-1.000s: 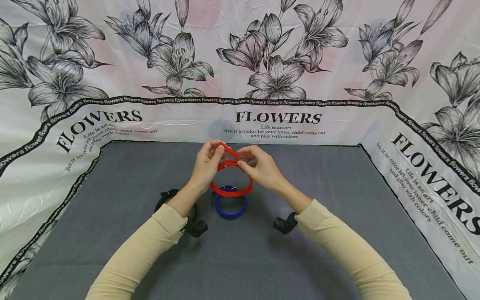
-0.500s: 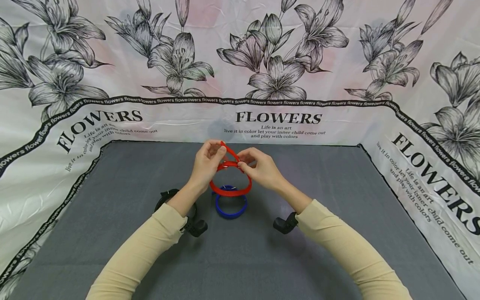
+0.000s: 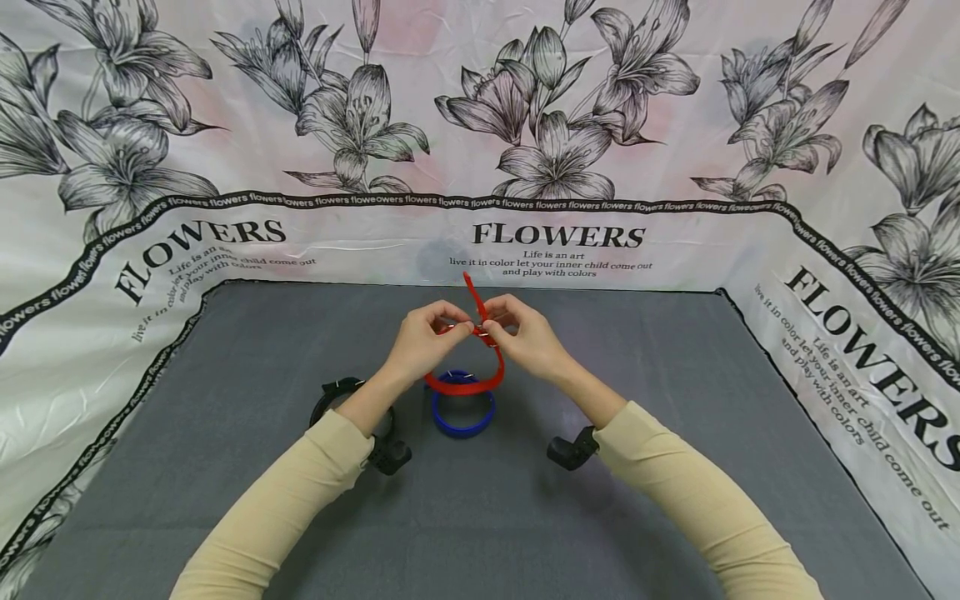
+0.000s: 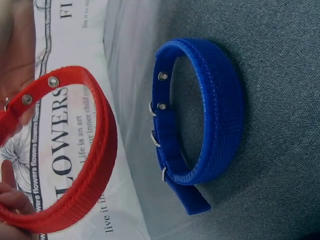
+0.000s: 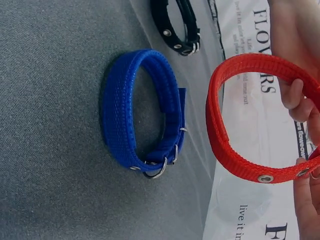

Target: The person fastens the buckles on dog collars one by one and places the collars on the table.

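A red dog collar (image 3: 467, 388) hangs in a loop between both hands, raised over the table. Fingers and thumb of my left hand (image 3: 420, 342) pinch it by the metal buckle. Close beside, my right hand (image 3: 529, 337) pinches the strap where the buckle sits, and the strap's free end points upward above the fingers. Metal eyelets show along the red band (image 4: 107, 132) in the left wrist view. Below lies a blue dog collar (image 3: 463, 432), fastened into a ring; its rings and loose strap tip show in the right wrist view.
A black collar (image 3: 324, 405) lies on the grey tabletop (image 3: 637, 517), partly hidden behind the left forearm. Dark wrist cameras (image 3: 572, 448) are strapped at both cuffs. A flower-printed cloth (image 3: 555, 250) rises behind the table and along its sides.
My left hand has let go of the strap's tip and moved down and right to the buckle. The free end now stands up on its own. The right hand has barely moved.
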Available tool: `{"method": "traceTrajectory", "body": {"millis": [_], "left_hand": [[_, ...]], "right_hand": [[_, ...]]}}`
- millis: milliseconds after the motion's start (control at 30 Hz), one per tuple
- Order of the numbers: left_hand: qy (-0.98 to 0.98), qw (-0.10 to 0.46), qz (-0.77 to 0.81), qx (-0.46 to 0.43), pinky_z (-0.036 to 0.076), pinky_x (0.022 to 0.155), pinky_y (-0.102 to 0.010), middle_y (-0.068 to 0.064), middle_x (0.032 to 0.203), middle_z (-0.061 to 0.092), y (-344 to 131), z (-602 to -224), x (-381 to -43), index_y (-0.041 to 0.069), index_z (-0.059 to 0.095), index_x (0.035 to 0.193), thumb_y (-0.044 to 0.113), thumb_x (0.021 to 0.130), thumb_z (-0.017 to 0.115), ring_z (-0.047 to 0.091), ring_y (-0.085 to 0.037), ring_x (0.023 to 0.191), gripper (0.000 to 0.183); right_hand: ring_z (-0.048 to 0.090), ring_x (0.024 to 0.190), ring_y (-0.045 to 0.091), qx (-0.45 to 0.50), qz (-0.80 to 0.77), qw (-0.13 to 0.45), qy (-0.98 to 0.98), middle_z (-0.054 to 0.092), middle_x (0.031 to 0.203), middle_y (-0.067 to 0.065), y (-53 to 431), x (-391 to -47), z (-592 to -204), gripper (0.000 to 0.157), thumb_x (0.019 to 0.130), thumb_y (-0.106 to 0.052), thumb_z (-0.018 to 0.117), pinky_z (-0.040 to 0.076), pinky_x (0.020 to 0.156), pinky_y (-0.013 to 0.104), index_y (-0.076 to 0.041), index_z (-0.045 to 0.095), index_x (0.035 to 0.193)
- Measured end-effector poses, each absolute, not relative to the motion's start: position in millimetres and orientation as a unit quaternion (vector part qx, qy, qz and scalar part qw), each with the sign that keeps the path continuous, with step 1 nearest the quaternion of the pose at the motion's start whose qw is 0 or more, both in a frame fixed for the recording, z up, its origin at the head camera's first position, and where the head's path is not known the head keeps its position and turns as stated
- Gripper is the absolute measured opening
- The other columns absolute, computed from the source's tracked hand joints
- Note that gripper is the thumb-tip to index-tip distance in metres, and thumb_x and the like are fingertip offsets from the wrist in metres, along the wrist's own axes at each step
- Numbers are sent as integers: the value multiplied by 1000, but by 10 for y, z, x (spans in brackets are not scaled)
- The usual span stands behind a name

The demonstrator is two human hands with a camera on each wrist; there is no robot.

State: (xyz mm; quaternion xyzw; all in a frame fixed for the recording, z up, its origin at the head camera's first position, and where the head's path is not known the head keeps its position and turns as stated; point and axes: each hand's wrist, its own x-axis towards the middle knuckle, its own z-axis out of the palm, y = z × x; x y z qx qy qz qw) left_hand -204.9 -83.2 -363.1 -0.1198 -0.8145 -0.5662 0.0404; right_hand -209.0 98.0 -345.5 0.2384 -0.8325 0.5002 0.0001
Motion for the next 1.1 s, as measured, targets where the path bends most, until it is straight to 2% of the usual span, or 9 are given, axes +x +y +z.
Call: {"method": "traceTrajectory", "body": {"millis": [67, 300, 533, 667, 867, 1100], "left_hand": [[-817, 45, -561, -121, 43, 57, -29, -3, 84, 66, -828, -3632, -2046, 14, 67, 91, 23, 86, 65, 53, -20, 66, 11], [-813, 58, -566, -120, 48, 63, -31, 0, 82, 68, -807, -3642, -2048, 16, 69, 86, 24, 85, 66, 60, -18, 73, 9], [-811, 57, -570, -116, 49, 61, -31, 0, 80, 69, -783, -3638, -2062, 16, 71, 84, 25, 84, 67, 60, -17, 73, 10], [-815, 52, -567, -113, 49, 61, -30, 1, 81, 69, -770, -3634, -2069, 16, 71, 85, 26, 83, 68, 61, -17, 74, 11], [-816, 48, -565, -112, 49, 62, -31, 2, 80, 69, -758, -3623, -2074, 17, 72, 85, 27, 83, 68, 61, -16, 75, 11], [-805, 40, -576, -136, 50, 71, -30, 0, 89, 67, -805, -3620, -2069, 15, 67, 97, 26, 84, 67, 61, -14, 83, 16]], "right_hand": [[62, 86, 28, 241, 501, -6, -832, 61, 101, 18, 965, -2020, -3372, 22, 92, -5, 53, 52, 72, 36, 2, 53, 113], [62, 85, 28, 256, 499, 0, -828, 61, 100, 19, 946, -1933, -3289, 21, 92, -4, 54, 49, 66, 30, 3, 53, 111], [62, 86, 30, 267, 520, -3, -812, 60, 101, 20, 957, -1943, -3317, 23, 92, -3, 53, 51, 74, 48, 6, 51, 113], [61, 89, 32, 266, 532, -11, -804, 60, 102, 20, 976, -1983, -3377, 23, 91, -2, 54, 49, 77, 51, 6, 52, 112], [61, 94, 27, 254, 541, -25, -801, 61, 105, 14, 1036, -2145, -3589, 22, 91, -10, 58, 51, 78, 43, -4, 55, 111], [63, 84, 20, 253, 537, 12, -805, 62, 100, 10, 1065, -2174, -3598, 20, 91, -13, 59, 50, 68, 31, -7, 55, 109]]}}
